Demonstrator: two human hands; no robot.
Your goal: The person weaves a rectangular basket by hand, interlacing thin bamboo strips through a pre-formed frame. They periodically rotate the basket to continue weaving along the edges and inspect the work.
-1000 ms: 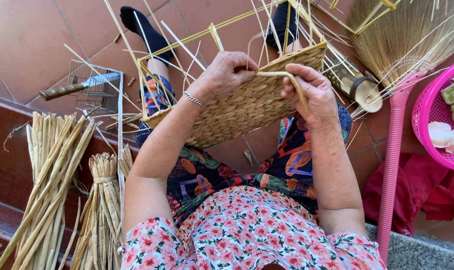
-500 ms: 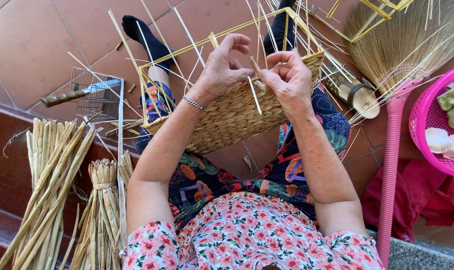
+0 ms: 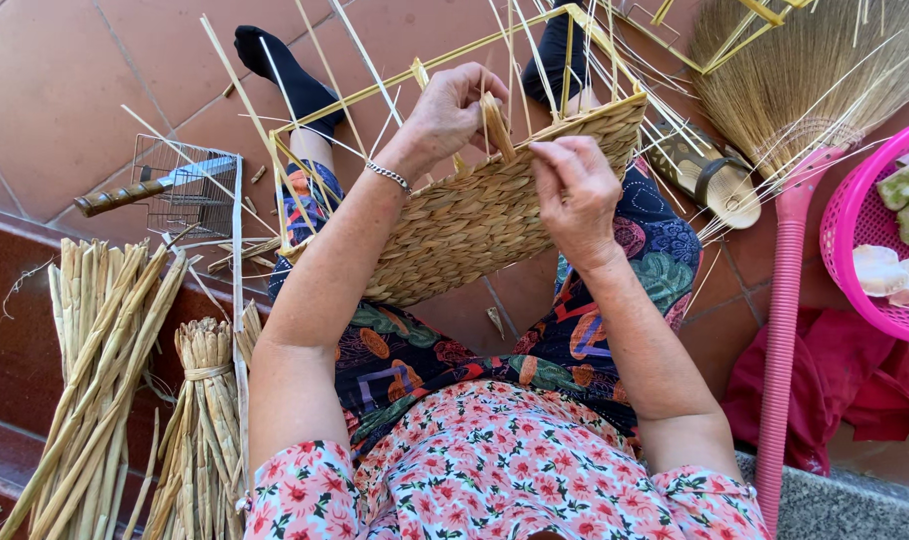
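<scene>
On the lap, both hands (image 3: pixel 514 150) pinch a straw strand (image 3: pixel 496 125) above the woven basket (image 3: pixel 474 225).

Upright stakes (image 3: pixel 534 60) crowd far side of woven basket (image 3: pixel 474 225); open tile floor (image 3: pixel 84 80) far left; broom (image 3: pixel 814 90) blocks right.

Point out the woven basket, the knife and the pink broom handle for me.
woven basket (image 3: pixel 474 225): head view, on the finished woven wall.
knife (image 3: pixel 124 195): head view, on the brown handle.
pink broom handle (image 3: pixel 779 330): head view, midway along the ribbed shaft.
</scene>
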